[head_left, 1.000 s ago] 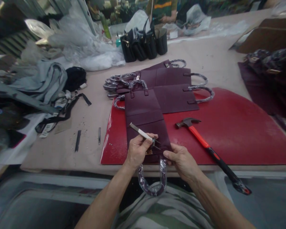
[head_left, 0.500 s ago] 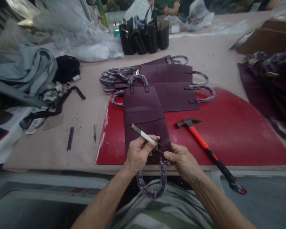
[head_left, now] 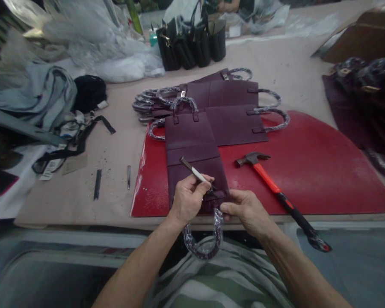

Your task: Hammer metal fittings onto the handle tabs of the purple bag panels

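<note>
My left hand [head_left: 190, 199] is closed around a metal punch [head_left: 195, 172] with a white-wrapped shaft, slanting up and left over a dark purple bag panel [head_left: 192, 141]. The punch's lower end is hidden by my fingers. My right hand [head_left: 244, 210] pinches the panel's near right corner between thumb and fingers. Between both hands a short purple strap [head_left: 217, 195] lies across the panel's near end. A plastic-wrapped handle [head_left: 202, 253] hangs from that end over the table edge. To the right, a claw hammer [head_left: 272, 184] with a red and black grip rests on a red mat [head_left: 321, 171].
More purple panels [head_left: 234, 122] with wrapped handles lie behind. Black bags [head_left: 192, 47] stand at the back, and purple bags [head_left: 365, 107] are piled at right. Small metal rods [head_left: 128, 177], a dark strip [head_left: 97, 184], plastic sheeting [head_left: 125, 64] and grey cloth [head_left: 32, 94] lie left.
The thin ends and metal bit beside my left fingers no longer show; a strap now lies flat across the panel's near end. My left hand and the punch have shifted slightly.
</note>
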`<move>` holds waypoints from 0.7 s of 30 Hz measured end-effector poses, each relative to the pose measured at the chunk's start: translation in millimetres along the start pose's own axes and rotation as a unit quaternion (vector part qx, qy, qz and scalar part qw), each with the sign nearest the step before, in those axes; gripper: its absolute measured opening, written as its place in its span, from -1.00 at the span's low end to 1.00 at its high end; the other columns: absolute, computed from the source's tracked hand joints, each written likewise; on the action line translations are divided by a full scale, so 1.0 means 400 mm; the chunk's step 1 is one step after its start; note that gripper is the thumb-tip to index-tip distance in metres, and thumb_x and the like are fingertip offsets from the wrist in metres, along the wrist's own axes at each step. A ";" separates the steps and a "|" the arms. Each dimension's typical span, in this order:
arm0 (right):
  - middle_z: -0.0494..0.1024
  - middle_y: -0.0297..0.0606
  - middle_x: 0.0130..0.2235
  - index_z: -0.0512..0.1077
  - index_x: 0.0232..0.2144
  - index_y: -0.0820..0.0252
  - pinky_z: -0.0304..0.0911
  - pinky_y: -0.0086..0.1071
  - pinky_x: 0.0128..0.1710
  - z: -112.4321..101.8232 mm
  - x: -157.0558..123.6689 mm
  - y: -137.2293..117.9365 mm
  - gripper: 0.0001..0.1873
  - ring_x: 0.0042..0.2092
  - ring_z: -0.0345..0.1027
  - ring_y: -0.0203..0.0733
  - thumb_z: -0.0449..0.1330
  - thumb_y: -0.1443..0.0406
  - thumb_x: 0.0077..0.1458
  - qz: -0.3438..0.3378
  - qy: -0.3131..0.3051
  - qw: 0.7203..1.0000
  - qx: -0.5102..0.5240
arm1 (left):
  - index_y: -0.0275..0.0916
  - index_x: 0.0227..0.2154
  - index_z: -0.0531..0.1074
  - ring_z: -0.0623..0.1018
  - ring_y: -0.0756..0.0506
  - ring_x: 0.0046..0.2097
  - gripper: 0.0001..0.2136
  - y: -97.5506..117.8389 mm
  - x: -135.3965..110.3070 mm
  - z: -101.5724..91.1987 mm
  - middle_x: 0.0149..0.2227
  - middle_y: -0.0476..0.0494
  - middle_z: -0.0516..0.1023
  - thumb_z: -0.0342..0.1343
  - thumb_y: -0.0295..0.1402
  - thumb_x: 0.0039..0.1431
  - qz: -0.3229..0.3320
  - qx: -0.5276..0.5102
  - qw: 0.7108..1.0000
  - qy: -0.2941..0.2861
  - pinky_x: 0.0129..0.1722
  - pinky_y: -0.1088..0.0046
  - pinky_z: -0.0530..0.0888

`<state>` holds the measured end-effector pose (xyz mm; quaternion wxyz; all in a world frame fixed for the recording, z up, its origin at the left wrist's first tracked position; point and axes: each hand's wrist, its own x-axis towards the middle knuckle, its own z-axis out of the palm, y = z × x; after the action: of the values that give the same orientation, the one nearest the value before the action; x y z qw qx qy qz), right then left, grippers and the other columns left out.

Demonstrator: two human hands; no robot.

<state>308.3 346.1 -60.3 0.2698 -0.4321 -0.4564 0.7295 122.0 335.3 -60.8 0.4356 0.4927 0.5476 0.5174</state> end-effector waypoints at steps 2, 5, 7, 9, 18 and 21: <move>0.50 -0.29 -0.51 0.51 -0.46 0.27 0.21 -0.41 -0.48 0.004 -0.001 0.002 -0.74 -0.50 0.29 -0.27 0.38 0.18 -0.14 0.010 0.018 1.000 -0.004 | -0.28 -0.22 0.59 0.62 -0.07 -0.20 -0.84 0.001 0.001 0.002 -0.19 -0.17 0.67 0.17 -0.34 0.23 -0.002 0.005 1.000 0.003 -0.19 0.48 0.51; 0.47 -0.32 -0.55 0.48 -0.50 0.25 0.19 -0.42 -0.49 0.014 0.001 0.008 -0.76 -0.52 0.26 -0.30 0.36 0.20 -0.17 0.006 0.040 0.999 0.029 | -0.28 -0.23 0.59 0.61 -0.06 -0.23 -0.84 0.006 0.003 0.006 -0.21 -0.16 0.67 0.18 -0.34 0.22 -0.004 0.008 1.000 0.004 -0.21 0.50 0.51; 0.44 -0.34 -0.55 0.46 -0.51 0.25 0.16 -0.43 -0.50 0.019 0.005 0.011 -0.77 -0.53 0.22 -0.33 0.36 0.22 -0.21 0.003 0.050 0.997 0.054 | -0.28 -0.22 0.59 0.61 -0.05 -0.23 -0.84 0.010 0.003 0.008 -0.21 -0.15 0.67 0.18 -0.33 0.22 -0.003 0.009 1.000 0.003 -0.22 0.51 0.51; 0.42 -0.36 -0.55 0.46 -0.50 0.25 0.13 -0.44 -0.51 0.022 0.008 0.012 -0.77 -0.53 0.19 -0.35 0.36 0.24 -0.23 0.005 0.055 0.996 0.069 | -0.28 -0.22 0.59 0.62 -0.05 -0.22 -0.83 0.014 0.001 0.008 -0.20 -0.15 0.67 0.18 -0.34 0.22 0.003 0.013 1.000 0.002 -0.22 0.52 0.51; 0.41 -0.36 -0.56 0.46 -0.49 0.26 0.10 -0.43 -0.50 0.029 0.014 0.010 -0.77 -0.53 0.17 -0.35 0.35 0.25 -0.25 0.024 0.069 0.995 0.067 | -0.28 -0.21 0.56 0.64 -0.09 -0.11 -0.86 0.003 -0.010 0.012 -0.15 -0.18 0.67 0.15 -0.44 0.21 0.114 0.070 0.991 0.007 -0.08 0.44 0.56; 0.40 -0.38 -0.56 0.45 -0.47 0.25 0.10 -0.44 -0.50 0.031 0.014 0.007 -0.76 -0.53 0.16 -0.36 0.33 0.23 -0.25 0.028 0.070 0.995 0.058 | -0.28 -0.22 0.55 0.64 -0.10 -0.09 -0.87 -0.004 -0.008 0.011 -0.15 -0.18 0.67 0.14 -0.46 0.20 0.147 0.093 0.985 0.006 -0.02 0.41 0.55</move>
<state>294.6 344.0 -62.4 0.3055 -0.4784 -0.3811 0.7298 126.7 332.9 -62.9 0.3034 0.6028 0.5179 0.5257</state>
